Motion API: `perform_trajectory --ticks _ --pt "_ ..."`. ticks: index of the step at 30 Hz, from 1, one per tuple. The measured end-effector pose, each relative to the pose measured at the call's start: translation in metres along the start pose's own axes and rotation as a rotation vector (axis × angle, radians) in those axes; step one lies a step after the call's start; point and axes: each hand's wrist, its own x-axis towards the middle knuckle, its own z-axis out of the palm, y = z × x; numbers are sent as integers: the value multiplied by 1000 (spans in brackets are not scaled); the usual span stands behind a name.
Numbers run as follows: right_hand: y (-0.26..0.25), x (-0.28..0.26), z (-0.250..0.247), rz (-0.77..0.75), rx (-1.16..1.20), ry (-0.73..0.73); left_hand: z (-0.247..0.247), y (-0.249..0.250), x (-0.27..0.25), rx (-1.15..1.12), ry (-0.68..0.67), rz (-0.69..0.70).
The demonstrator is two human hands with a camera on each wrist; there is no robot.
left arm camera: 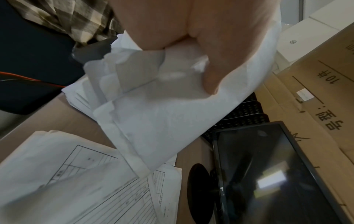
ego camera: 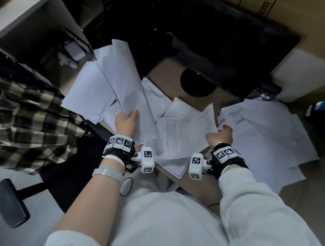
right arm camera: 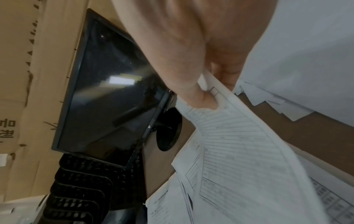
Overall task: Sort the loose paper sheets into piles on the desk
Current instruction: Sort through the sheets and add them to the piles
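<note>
Sorting sheets at the desk (ego camera: 192, 187): our left hand (ego camera: 126, 123) grips a blank sheaf (ego camera: 126, 86) raised over the left pile (ego camera: 87, 93), thumb curled on top. Our right hand (ego camera: 220, 137) pinches the corner of a printed form (ego camera: 185, 135), lifted off the middle heap. Another pile (ego camera: 267, 133) lies right; the monitor (left arm camera: 268, 174) stands behind.
</note>
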Motion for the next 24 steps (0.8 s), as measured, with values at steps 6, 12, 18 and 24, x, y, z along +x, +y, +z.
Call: perform_trajectory --ticks 6,12,18,24 --pt "-5 23 12 56 -33 71 25 -2 34 91 -90 -33" --pt "-24 34 8 183 35 205 64 22 68 151 -267 -68" --pt "-17 32 12 268 93 282 84 29 85 142 -378 -122" --pt "5 23 11 419 216 441 82 19 82 191 -397 -136"
